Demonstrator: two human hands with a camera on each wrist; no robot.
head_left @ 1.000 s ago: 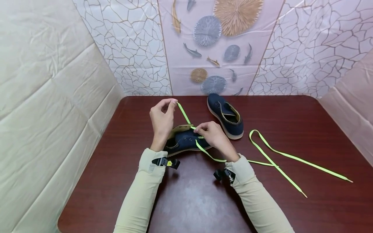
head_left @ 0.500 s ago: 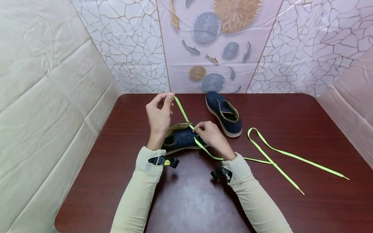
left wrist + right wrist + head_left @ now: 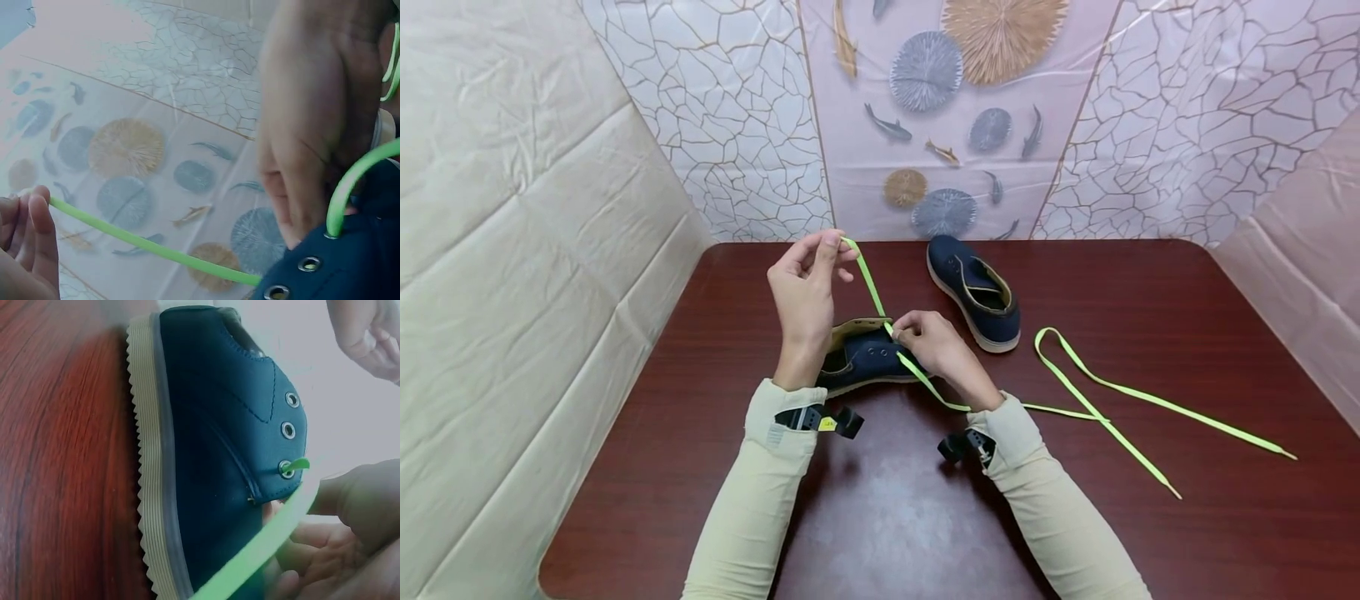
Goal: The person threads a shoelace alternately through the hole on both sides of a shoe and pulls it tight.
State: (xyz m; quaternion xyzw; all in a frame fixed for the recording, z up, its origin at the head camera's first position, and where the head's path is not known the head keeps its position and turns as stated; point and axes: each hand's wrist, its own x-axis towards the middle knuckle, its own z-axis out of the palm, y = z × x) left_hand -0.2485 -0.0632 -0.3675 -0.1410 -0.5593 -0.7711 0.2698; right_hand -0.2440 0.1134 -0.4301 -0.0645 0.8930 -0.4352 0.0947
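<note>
A dark blue shoe (image 3: pixel 868 357) with a pale sole stands on the table, its lacing flaps carrying metal eyelets. One bright yellow-green shoelace (image 3: pixel 868 279) runs up from it to my left hand (image 3: pixel 805 292), which pinches its end above and behind the shoe. From the near flap's front eyelet the other part of the lace loops out and down past my right wrist. My right hand (image 3: pixel 936 343) bends over the front of the shoe, fingertips curled in at the lacing opening. I cannot tell whether the lace lies between those fingertips too.
A second blue shoe (image 3: pixel 973 292), without a lace, stands behind and to the right. Another yellow-green shoelace (image 3: pixel 1150 404) lies looped on the right of the dark red table (image 3: pixel 700 467). Patterned sheets (image 3: pixel 752 108) hang behind the table.
My left hand has risen and moved left with the lace end, so a longer stretch of lace shows above the shoe. My right hand stays at the lacing opening.
</note>
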